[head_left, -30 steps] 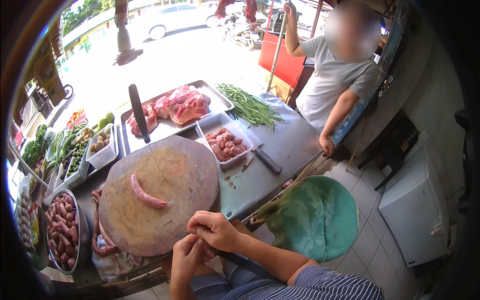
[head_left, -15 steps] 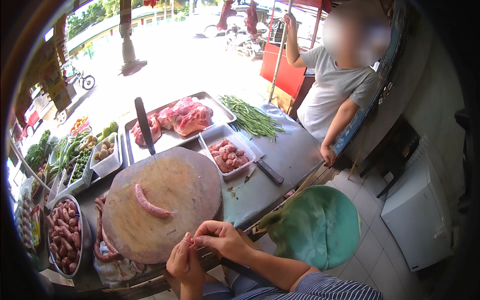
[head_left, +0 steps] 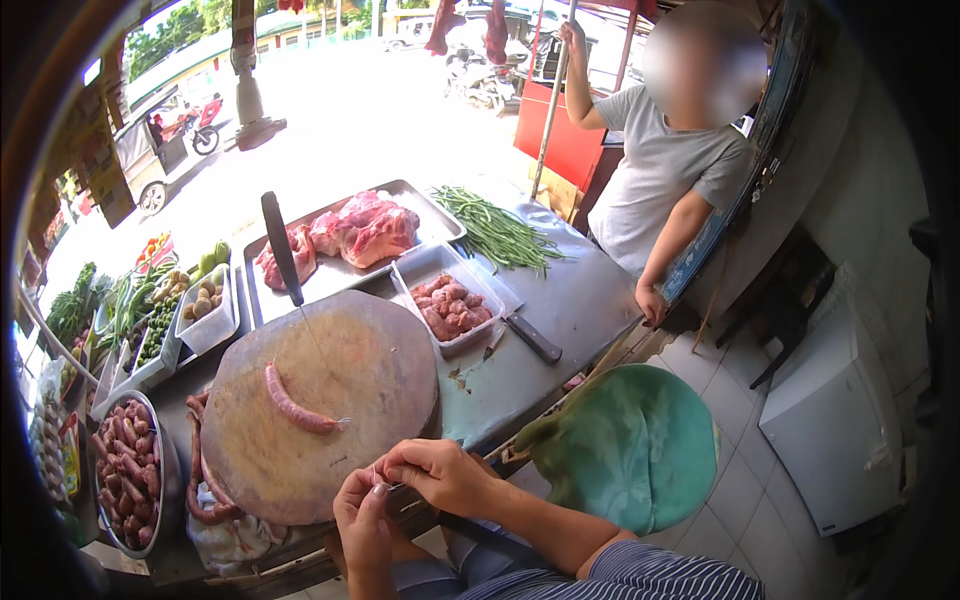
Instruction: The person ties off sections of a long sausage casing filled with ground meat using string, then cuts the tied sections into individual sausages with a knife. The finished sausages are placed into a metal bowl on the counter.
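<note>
Left hand (head_left: 362, 512) and right hand (head_left: 438, 468) close together near the chopping board's near edge. Grip on both sides: fingertips pinched on a thin pale thread (head_left: 376, 476) between them. Beyond, round chopping board (head_left: 375, 365); one curved sausage (head_left: 287, 403) lying on it, wispy end toward the hands. Knife (head_left: 282, 250) farther off, handle up; cannot tell whether tip sits in wood. Left of board: long sausage (head_left: 193, 490), then metal bowl (head_left: 172, 478) heaped with short sausages (head_left: 128, 465). Across worktop (head_left: 590, 285): tub (head_left: 403, 287) of meat lumps (head_left: 450, 308), tray (head_left: 443, 217) of raw meat (head_left: 365, 230), green beans (head_left: 495, 225). Person in grey shirt (head_left: 655, 185) at far right.
</note>
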Action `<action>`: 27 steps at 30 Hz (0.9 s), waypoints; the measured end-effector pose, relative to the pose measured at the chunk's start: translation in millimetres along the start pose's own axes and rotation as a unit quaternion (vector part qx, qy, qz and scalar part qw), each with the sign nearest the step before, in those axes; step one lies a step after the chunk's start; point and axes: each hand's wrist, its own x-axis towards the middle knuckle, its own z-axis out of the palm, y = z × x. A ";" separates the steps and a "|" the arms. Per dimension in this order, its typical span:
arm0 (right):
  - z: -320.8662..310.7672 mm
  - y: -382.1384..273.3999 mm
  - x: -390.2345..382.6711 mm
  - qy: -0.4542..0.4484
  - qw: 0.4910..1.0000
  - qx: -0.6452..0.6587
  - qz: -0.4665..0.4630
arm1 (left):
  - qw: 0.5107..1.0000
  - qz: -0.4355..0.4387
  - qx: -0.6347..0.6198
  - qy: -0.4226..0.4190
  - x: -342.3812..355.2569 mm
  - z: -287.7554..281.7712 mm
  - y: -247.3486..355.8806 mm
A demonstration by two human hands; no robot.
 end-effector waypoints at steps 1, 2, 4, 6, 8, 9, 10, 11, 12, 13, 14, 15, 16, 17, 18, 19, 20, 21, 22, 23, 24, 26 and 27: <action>-1.4 -3.8 -1.4 -0.008 0.999 -0.012 -0.032 | 0.999 -0.015 -0.046 -0.011 0.2 -1.3 1.3; -1.9 -7.0 -2.1 -0.015 0.998 -0.024 -0.063 | 0.995 -0.028 -0.090 -0.021 -0.4 -2.3 2.9; -1.9 -11.7 -3.7 -0.007 0.992 -0.048 -0.115 | 0.990 -0.038 -0.135 -0.012 -1.5 -1.9 4.0; -1.4 -12.8 -4.9 -0.007 0.986 -0.075 -0.149 | 0.991 -0.015 -0.130 -0.022 -2.9 0.9 2.7; 0.4 -10.8 -5.4 0.013 0.985 -0.065 -0.159 | 0.994 0.003 -0.110 -0.023 -3.7 5.3 -0.4; 1.4 -8.8 -4.9 0.019 0.986 -0.060 -0.156 | 0.995 0.013 -0.092 -0.024 -3.8 7.5 -1.9; 2.7 -7.0 -5.4 0.026 0.988 -0.068 -0.136 | 0.994 0.052 -0.092 -0.034 -3.8 10.2 -4.2; 3.5 -4.8 -5.6 0.033 0.990 -0.075 -0.112 | 0.995 0.096 0.030 0.021 -4.0 12.2 -5.6; 5.9 -2.4 -5.0 0.046 0.991 -0.079 -0.095 | 0.975 0.167 0.133 0.064 -4.5 15.3 -8.4; 7.6 -0.1 -4.8 0.054 0.996 -0.055 -0.037 | 0.938 0.234 0.233 0.108 -5.0 18.4 -10.6; 9.9 2.5 -3.5 0.069 0.997 -0.028 0.016 | 0.859 0.312 0.388 0.115 -6.2 17.8 -8.3; 12.3 4.8 -2.6 0.077 0.995 -0.002 0.068 | 0.834 0.340 0.424 0.099 -7.6 18.9 -7.7; 12.7 7.7 -1.1 0.065 0.993 0.017 0.093 | 0.807 0.354 0.467 0.077 -9.3 19.6 -6.4; 14.1 10.3 -0.2 0.040 0.993 0.002 0.111 | 0.780 0.369 0.501 0.061 -12.1 19.4 -4.3; 13.3 12.9 0.2 0.009 0.993 -0.008 0.121 | 0.780 0.366 0.505 0.039 -12.5 20.5 -4.0; 12.3 15.4 0.4 -0.012 0.990 -0.028 0.135 | 0.781 0.353 0.514 0.027 -14.3 20.0 -2.6; 12.1 17.4 1.0 -0.020 0.994 -0.059 0.094 | 0.784 0.352 0.511 0.020 -13.9 19.7 -2.4; 11.5 18.9 0.2 -0.010 0.997 -0.072 0.023 | 0.788 0.338 0.514 0.015 -13.5 18.6 -2.8; 9.4 20.2 1.2 0.008 0.995 -0.096 -0.041 | 0.799 0.323 0.508 0.012 -12.5 17.1 -3.5; 8.4 20.8 1.6 0.014 0.987 -0.119 -0.102 | 0.847 0.283 0.449 -0.006 -11.5 15.8 -5.6; 6.2 20.5 1.1 0.013 0.978 -0.137 -0.159 | 0.888 0.237 0.395 -0.014 -9.9 12.9 -7.6; 3.4 17.7 -0.4 -0.035 0.993 -0.018 -0.109 | 0.931 0.200 0.304 -0.026 -5.0 5.9 -11.5; 1.4 15.6 -1.0 -0.052 0.993 0.040 -0.099 | 0.970 0.149 0.187 -0.038 -3.0 2.5 -13.0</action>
